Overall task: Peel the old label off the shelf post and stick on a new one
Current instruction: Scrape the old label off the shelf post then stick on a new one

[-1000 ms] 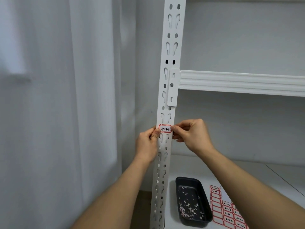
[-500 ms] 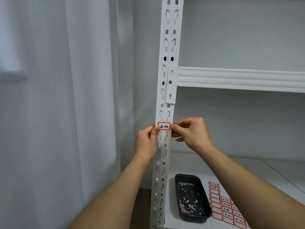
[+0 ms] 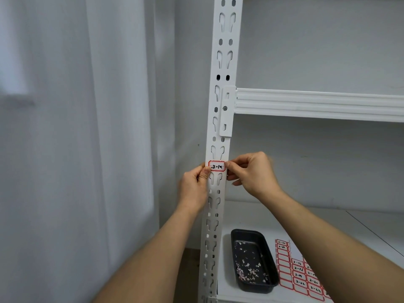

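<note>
A white slotted shelf post (image 3: 220,127) stands upright at the lower shelf's (image 3: 328,226) front left corner. A red-bordered label (image 3: 216,166) lies across it, long axis level. The left hand (image 3: 194,186) pinches its left end, the right hand (image 3: 251,173) its right, equally near. Below sit a black tray (image 3: 253,261) and a label sheet (image 3: 299,274).

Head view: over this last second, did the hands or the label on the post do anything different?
Hardly. The left hand and right hand stay at the two ends of the red-bordered label on the shelf post, thumbs at its edges; only the camera shifted a little. Nothing was let go or picked up. The black tray of scraps and the label sheet lie where they were on the lower shelf.
</note>
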